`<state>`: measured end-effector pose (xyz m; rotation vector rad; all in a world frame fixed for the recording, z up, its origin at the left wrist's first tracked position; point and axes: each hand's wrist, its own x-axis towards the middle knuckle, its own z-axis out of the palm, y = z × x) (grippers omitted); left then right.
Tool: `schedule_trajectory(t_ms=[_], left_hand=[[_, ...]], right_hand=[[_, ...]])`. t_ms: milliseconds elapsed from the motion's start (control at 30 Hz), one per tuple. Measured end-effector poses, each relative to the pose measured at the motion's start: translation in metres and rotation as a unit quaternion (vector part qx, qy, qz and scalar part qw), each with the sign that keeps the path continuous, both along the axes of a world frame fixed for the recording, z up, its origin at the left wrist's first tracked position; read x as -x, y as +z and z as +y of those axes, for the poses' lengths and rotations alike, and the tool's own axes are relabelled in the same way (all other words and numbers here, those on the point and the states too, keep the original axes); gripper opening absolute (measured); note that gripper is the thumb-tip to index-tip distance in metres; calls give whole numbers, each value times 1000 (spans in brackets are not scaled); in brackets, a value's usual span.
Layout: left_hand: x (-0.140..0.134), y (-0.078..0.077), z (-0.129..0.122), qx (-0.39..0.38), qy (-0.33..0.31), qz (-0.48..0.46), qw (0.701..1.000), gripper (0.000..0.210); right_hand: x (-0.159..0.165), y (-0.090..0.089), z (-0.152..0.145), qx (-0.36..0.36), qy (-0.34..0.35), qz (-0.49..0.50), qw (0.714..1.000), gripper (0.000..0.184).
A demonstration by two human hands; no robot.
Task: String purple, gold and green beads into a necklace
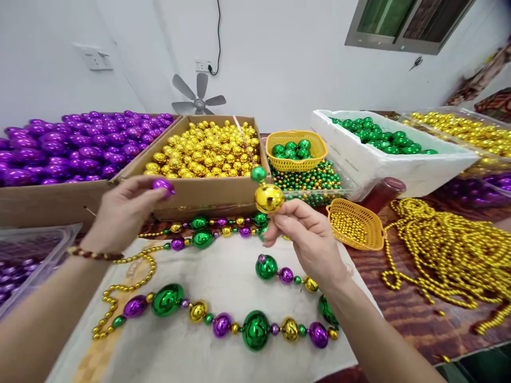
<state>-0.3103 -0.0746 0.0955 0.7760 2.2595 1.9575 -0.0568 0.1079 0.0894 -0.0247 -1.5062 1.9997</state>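
Observation:
Between the thumb and fingers of my left hand [125,207] is a shiny purple bead [163,187], held in front of the cardboard boxes. My right hand [305,231] pinches a large gold bead [269,198] from below, and a small green bead [258,174] sits above it. A thin pale strand [244,135] rises from the green bead. Below my hands, a string of green, purple and gold beads [255,330] curves over a pale cloth [223,356]. Its right part passes behind my right forearm. A second beaded stretch [203,239] lies along the cloth's far side.
Behind stand boxes of purple beads [80,143] and gold beads [211,149], a yellow basket of green beads [295,151], and a white foam box [403,165]. At right are a small yellow basket [375,234], a dark red jar [385,194] and piled gold bead chains [451,255].

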Motion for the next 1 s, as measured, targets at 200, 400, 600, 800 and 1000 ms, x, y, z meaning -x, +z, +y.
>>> schedule_trajectory(t_ms=[200,400,600,800,1000], left_hand=[[-77,-54,-18,-113,-108,-238,959,34],[-107,-83,-32,-228,-95,-379,892,21],[-106,-84,-29,-302,-120,-430,843,17],[-101,-82,-28,-319,-110,-417,844,28],[-97,-84,-28,-280,-97,-384,875,21]], right_hand=[[12,-36,-18,12,36,-35,999,7],[1,-108,-47,42,70,-141,987,12],[-13,-139,-67,12,92,-210,973,18],[-22,-150,-70,-30,91,-233,968,22],[-24,-154,-67,-34,72,-241,967,23]])
